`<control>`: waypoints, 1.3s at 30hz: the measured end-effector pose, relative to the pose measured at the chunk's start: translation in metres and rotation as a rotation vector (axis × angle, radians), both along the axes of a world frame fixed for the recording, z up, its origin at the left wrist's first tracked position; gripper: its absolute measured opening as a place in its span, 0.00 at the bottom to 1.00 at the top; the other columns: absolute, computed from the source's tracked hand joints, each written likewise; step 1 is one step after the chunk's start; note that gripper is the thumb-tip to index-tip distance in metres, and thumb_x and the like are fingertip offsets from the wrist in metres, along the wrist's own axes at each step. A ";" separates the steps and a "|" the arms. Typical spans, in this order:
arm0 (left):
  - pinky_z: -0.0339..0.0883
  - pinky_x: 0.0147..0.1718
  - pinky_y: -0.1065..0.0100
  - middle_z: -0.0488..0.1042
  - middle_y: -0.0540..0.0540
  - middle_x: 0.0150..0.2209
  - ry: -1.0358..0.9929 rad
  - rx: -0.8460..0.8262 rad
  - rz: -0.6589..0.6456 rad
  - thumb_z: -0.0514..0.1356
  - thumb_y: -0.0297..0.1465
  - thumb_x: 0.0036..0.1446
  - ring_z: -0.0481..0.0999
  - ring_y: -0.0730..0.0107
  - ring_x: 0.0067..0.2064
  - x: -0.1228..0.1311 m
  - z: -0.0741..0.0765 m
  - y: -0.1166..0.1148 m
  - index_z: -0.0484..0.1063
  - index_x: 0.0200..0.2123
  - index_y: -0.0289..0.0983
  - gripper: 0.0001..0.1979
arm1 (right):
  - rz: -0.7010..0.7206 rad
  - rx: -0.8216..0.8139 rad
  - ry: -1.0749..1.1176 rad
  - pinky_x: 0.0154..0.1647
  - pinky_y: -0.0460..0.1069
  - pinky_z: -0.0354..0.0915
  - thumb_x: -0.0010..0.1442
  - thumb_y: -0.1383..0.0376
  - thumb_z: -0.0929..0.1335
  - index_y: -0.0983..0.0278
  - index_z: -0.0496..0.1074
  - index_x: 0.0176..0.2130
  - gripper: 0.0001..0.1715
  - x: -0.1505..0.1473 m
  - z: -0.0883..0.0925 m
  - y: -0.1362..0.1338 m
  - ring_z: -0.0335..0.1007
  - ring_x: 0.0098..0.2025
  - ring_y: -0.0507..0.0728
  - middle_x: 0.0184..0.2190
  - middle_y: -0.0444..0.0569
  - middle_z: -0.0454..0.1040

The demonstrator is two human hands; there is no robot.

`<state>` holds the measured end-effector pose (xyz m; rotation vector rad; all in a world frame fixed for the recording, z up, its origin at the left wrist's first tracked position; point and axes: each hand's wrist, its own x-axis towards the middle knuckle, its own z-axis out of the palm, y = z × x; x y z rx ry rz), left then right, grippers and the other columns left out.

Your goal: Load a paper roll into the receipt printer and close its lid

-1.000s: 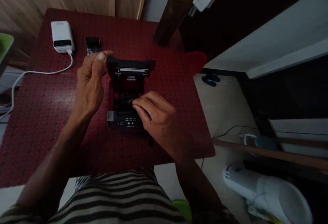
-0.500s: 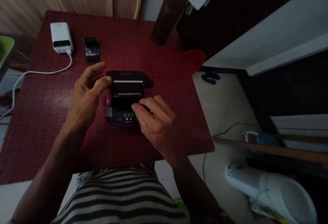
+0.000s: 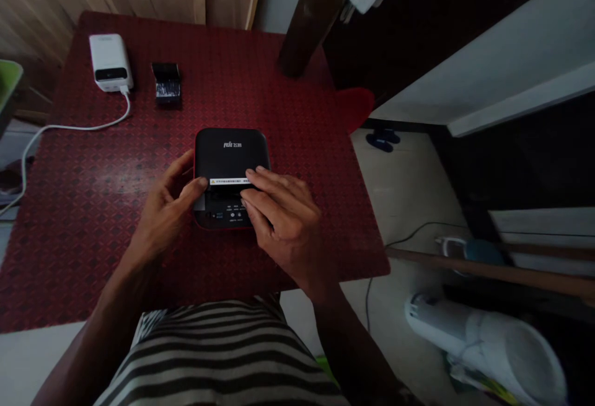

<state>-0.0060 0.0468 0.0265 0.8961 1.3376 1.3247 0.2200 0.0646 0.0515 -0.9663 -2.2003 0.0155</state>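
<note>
A small black label printer (image 3: 232,158) with red lower edges lies on the table in front of me, its lid down. White lettering marks the lid, and a white warning strip (image 3: 227,181) runs along its front edge. My left hand (image 3: 171,192) grips the printer's left side, thumb on the lid's front corner and fingers along the edge. Over the front right part is my right hand (image 3: 283,207). One finger of it touches the lid's edge; thumb and forefinger are pinched together at the slot above the buttons. Whatever lies between them is hidden.
On the red patterned table (image 3: 139,257) are a white power bank (image 3: 110,59) with a plugged-in cable and a small curled black piece (image 3: 167,83). A tall brown bottle (image 3: 313,15) stands at the back. Beyond the right edge are a red seat (image 3: 356,108) and slippers (image 3: 381,141).
The printer's lid has swung down from raised to lowered, covering the inside. My left thumb has come down with it to the front corner. My right hand stays at the front right.
</note>
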 end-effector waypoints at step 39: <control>0.84 0.65 0.46 0.90 0.45 0.61 0.128 -0.137 0.129 0.76 0.43 0.68 0.88 0.42 0.66 0.011 0.008 -0.036 0.88 0.64 0.47 0.24 | -0.219 -0.396 0.242 0.66 0.71 0.85 0.68 0.52 0.87 0.56 0.77 0.73 0.43 0.025 -0.035 -0.037 0.88 0.64 0.72 0.64 0.60 0.89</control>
